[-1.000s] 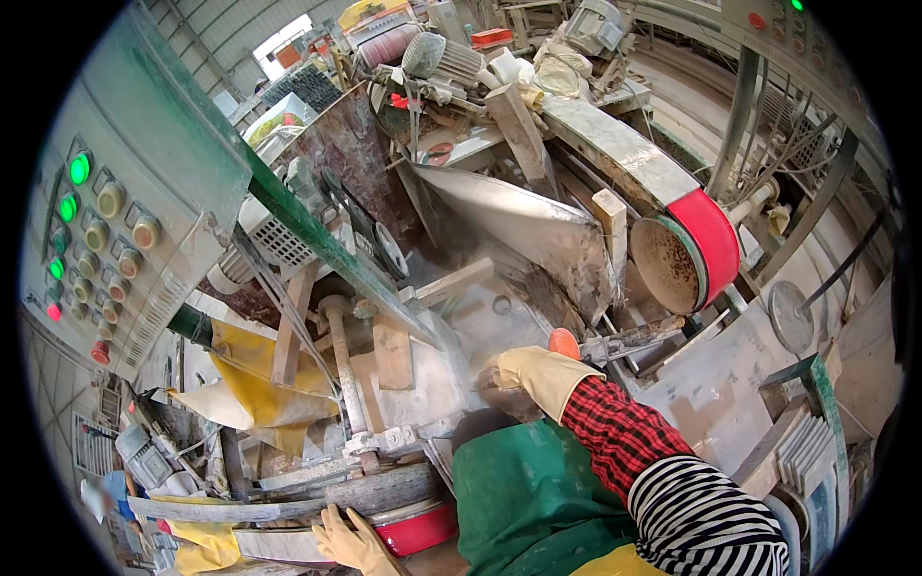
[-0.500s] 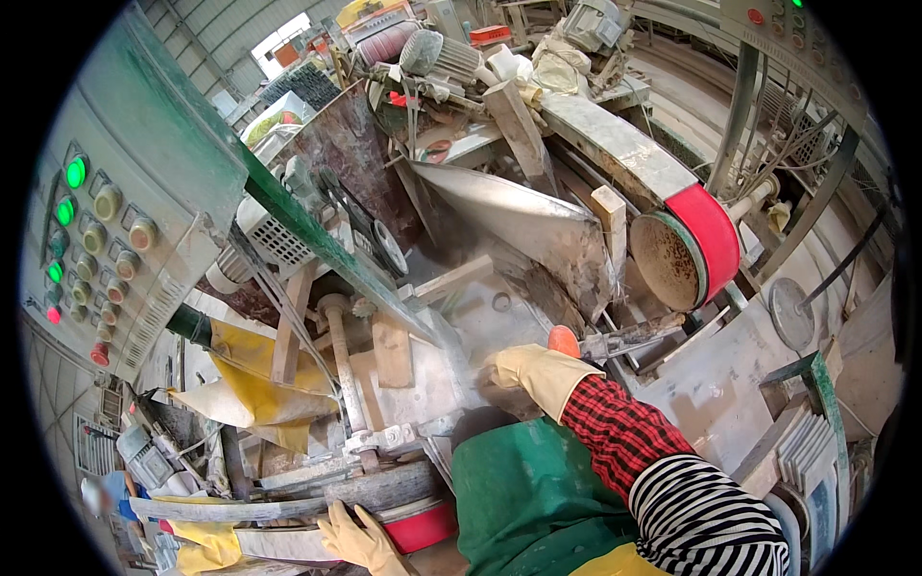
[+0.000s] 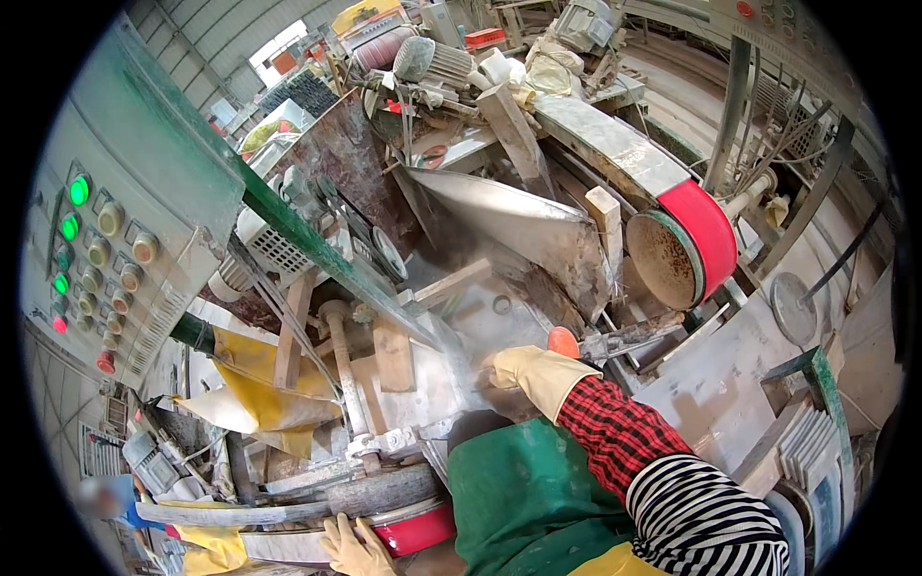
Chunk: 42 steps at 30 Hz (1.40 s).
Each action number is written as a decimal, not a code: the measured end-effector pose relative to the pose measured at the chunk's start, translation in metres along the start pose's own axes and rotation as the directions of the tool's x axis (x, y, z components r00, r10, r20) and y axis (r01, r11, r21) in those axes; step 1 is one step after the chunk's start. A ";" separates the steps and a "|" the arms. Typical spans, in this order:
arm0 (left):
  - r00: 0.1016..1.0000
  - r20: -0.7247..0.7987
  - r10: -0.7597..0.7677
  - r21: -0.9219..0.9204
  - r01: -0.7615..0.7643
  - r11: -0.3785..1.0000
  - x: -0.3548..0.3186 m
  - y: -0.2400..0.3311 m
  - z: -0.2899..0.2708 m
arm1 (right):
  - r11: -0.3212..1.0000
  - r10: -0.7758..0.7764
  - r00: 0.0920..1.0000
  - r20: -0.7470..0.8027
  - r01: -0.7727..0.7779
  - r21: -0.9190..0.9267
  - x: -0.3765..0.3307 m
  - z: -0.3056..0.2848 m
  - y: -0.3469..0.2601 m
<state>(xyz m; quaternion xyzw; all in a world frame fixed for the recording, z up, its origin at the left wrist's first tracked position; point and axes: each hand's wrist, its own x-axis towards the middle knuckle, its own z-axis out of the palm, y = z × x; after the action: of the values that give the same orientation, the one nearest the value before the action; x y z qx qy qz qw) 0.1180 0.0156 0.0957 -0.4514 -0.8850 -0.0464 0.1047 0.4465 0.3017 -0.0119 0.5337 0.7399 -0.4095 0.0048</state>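
Note:
My left hand [image 3: 353, 549], in a cream rubber glove, rests at the lower edge with its fingers spread. It lies against a long belt machine, beside the red belt [image 3: 415, 531] that wraps its rounded end. My right hand [image 3: 530, 371], in the same kind of glove, reaches forward over a dusty pale surface [image 3: 488, 326]. Its fingertips point down and left into haze, so what they touch, if anything, is hidden. Just beyond that glove sits a rounded orange piece [image 3: 563, 341]. A green apron [image 3: 533, 490] covers my front.
A control panel [image 3: 106, 259] with lit green buttons stands at left. Ahead, a second belt machine has a red belt [image 3: 706, 240] round a rusty drum [image 3: 663, 259]. A bent metal sheet [image 3: 509, 211] and a wooden post [image 3: 605, 235] stand nearby. Another person [image 3: 106, 499] is at far left.
The view has shifted slightly. Both gloved hands keep nearly the same places, the left against the belt machine and the right over the dusty surface.

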 end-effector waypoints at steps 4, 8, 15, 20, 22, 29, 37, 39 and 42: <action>1.000 0.012 -0.008 -0.123 0.009 0.992 0.006 -0.056 0.054 | 1.000 -0.009 0.998 0.062 0.009 0.004 0.016 0.008 0.004; 0.995 0.085 -0.049 -0.506 0.085 0.858 -0.013 -0.011 0.005 | 0.999 0.017 0.996 0.083 -0.013 -0.043 -0.018 -0.017 -0.020; 0.984 0.176 -0.016 -0.650 0.128 0.749 -0.005 -0.045 0.028 | 0.901 -0.186 0.941 -0.284 0.279 0.333 0.033 0.029 0.017; 0.886 -0.317 0.340 -0.684 -0.461 0.565 0.038 0.031 0.006 | 0.516 -0.341 0.757 -0.557 0.646 0.563 0.013 0.046 -0.099; 0.811 -0.364 0.458 -0.584 -0.581 0.567 0.057 0.068 -0.016 | 0.594 -0.428 0.817 -0.387 0.577 0.560 -0.018 0.047 -0.161; 0.655 -0.388 0.648 -0.590 -0.717 0.371 0.069 0.142 -0.047 | 0.312 -0.303 0.751 -0.587 0.660 0.683 -0.018 0.038 -0.159; 0.978 -0.061 0.201 -0.145 -0.208 0.967 0.060 -0.036 -0.002 | 0.102 0.370 0.606 -0.704 0.727 0.679 -0.060 -0.109 0.085; 0.993 -0.102 0.055 -0.126 -0.067 0.990 0.041 -0.080 0.023 | 0.321 0.512 0.353 -0.783 0.767 0.556 -0.080 -0.147 0.150; 0.991 -0.132 0.012 -0.140 -0.031 0.990 0.022 -0.104 0.035 | 0.332 0.669 0.165 -0.725 0.806 0.490 -0.070 -0.186 0.231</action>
<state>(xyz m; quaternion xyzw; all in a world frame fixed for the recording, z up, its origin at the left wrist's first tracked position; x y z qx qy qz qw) 0.0164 -0.0215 0.0682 -0.4632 -0.8657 -0.1374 0.1307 0.7402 0.3822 0.0037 0.4839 0.1767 -0.2880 -0.8073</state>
